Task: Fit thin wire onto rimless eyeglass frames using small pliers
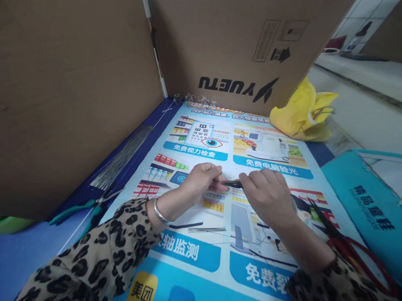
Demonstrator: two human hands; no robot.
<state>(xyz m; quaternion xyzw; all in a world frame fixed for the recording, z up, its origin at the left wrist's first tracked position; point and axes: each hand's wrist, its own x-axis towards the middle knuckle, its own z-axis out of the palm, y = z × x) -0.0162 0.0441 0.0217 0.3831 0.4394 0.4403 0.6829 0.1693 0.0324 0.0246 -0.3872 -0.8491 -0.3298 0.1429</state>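
Observation:
My right hand is wrapped round the handles of a pair of pliers, whose dark narrow jaws point left. The jaw tips reach my left hand, which is closed in a pinch. Whatever its fingertips hold is too small to make out. Below the hands, several thin wire pieces lie loose on a printed poster. To the left is a bundle of straight thin wires. Teal-handled cutters lie near my left sleeve. Red-handled scissors lie by my right forearm.
Large cardboard panels stand upright at the left and back. Several small bent wire pieces sit at the back panel's foot. A yellow bag stands at the back right, with a teal box at the right edge.

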